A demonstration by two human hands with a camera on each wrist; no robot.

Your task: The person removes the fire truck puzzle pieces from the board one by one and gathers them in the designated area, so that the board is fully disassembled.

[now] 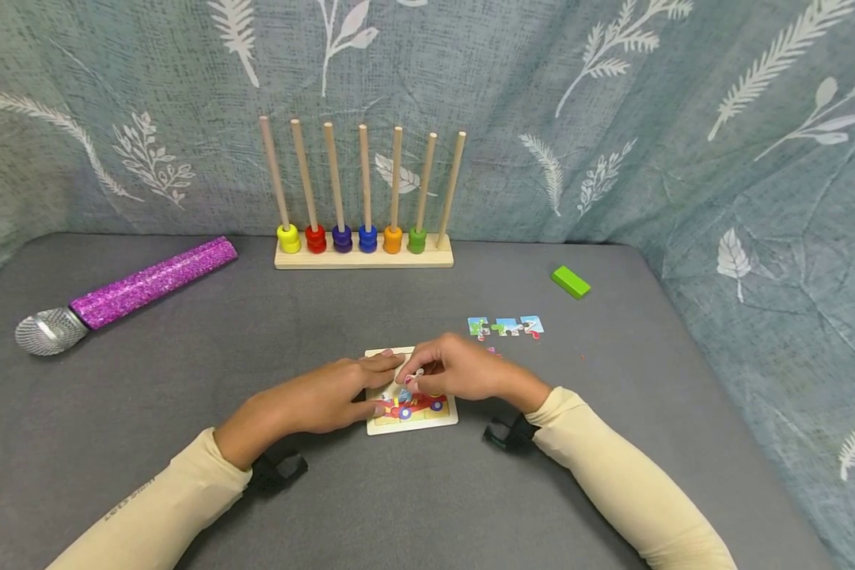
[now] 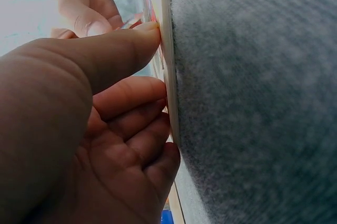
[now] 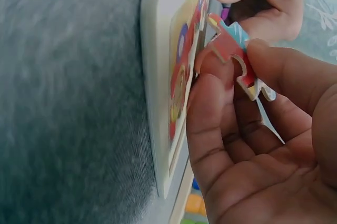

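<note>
A small wooden puzzle board (image 1: 413, 430) lies on the grey table, its lower part filled with a picture of a red vehicle. My left hand (image 1: 328, 394) rests on the board's left side, fingers near the top edge and thumb low on the picture; the left wrist view has the thumb pressing the face. Between thumb and fingers, my right hand (image 1: 466, 368) pinches a jigsaw piece (image 3: 227, 45) coloured red and light blue with a white tab. In the right wrist view this piece is tilted close over the board's face.
Several loose jigsaw pieces (image 1: 507, 327) lie beyond the right hand, with a green block (image 1: 571, 282) farther back. A wooden peg stand (image 1: 363, 260) with coloured beads stands at the back, before a leaf-patterned curtain (image 1: 499, 95). At left lies a purple glittery microphone (image 1: 153, 283).
</note>
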